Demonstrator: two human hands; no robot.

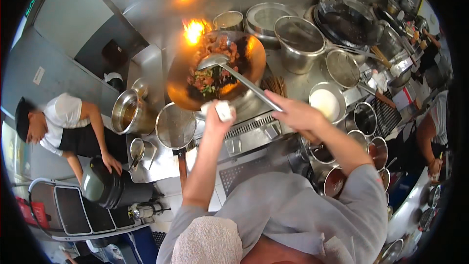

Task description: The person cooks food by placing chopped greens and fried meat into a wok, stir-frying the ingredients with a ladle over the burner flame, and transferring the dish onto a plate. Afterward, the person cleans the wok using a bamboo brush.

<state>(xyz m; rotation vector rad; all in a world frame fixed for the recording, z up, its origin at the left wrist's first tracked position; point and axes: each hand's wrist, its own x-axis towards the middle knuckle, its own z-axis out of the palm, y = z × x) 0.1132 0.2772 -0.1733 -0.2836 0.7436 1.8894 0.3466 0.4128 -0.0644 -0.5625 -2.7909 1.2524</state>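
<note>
A large wok (pixel 253 66) sits tilted on the range in front of me, its inside glowing orange. In it lie browned meat pieces (pixel 220 44) and chopped green pieces (pixel 207 88). My left hand (pixel 217 119) grips a folded white cloth (pixel 223 110) at the wok's near edge; whatever the cloth wraps is hidden. The long handle of a steel ladle (pixel 247 83) runs into my right hand (pixel 298 112), which is closed around it. The ladle's bowl rests over the food, its rounded back facing up. Flames (pixel 195 32) flare at the wok's far left rim.
Left of the wok are a strainer (pixel 176 126) and a steel pot (pixel 116 115). A bamboo brush (pixel 275 86), a deep pot (pixel 299 57) and a pan of white contents (pixel 342 104) stand to the right. A co-worker (pixel 73 124) leans over a dark bin (pixel 96 185) at left.
</note>
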